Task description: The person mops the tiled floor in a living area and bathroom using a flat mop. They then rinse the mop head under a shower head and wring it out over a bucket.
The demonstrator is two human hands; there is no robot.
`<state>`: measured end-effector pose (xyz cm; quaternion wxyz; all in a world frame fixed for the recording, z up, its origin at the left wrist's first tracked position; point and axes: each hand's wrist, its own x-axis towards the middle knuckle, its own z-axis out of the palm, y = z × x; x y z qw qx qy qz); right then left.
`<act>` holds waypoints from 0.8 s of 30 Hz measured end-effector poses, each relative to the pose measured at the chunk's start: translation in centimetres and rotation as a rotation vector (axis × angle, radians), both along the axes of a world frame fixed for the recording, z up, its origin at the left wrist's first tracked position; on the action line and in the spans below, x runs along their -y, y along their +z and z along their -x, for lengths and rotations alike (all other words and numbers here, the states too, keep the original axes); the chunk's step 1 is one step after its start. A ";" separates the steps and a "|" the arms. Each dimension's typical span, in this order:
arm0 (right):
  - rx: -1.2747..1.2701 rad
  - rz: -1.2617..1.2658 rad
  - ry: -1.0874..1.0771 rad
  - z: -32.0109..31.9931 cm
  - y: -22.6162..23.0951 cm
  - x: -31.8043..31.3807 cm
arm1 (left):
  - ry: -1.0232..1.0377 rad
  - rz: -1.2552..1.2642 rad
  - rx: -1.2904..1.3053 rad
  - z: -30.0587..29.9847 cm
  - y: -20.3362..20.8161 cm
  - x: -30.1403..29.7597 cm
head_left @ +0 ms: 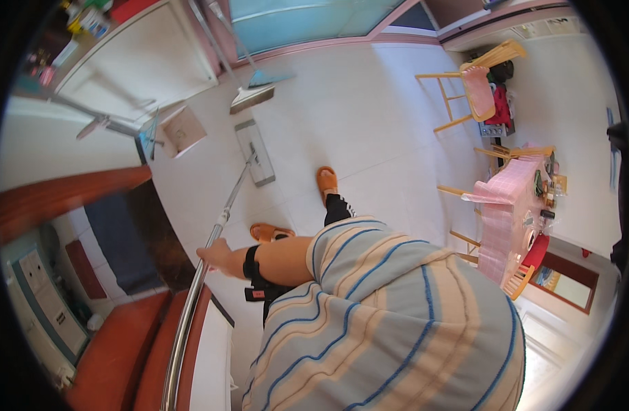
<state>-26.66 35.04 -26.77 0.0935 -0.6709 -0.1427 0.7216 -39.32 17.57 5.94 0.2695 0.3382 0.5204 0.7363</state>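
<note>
My left hand (216, 256) is closed round the metal pole of a flat mop (227, 208), with a black strap and a small black device on the wrist. The pole slants from the lower edge up to a grey rectangular mop head (255, 153), which lies on the pale floor ahead of my feet. An orange slipper (326, 182) is to the right of the mop head, and the other slipper (266, 231) is close to the pole, partly behind my arm. My right hand does not show; my striped shirt fills the lower middle.
Beyond the mop head a broom (251, 99) and a blue dustpan (263, 77) lean by a glass door. A square bin (181, 131) stands left. On the right are a wooden chair (477, 89) and a table with a pink cloth (496, 198). Reddish-brown furniture (119, 349) borders the pole.
</note>
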 end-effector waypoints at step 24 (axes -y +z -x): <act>0.208 -0.153 -0.786 -68.9 -11.2 -31.7 | -1.200 0.044 -0.053 -49.5 -10.8 -43.1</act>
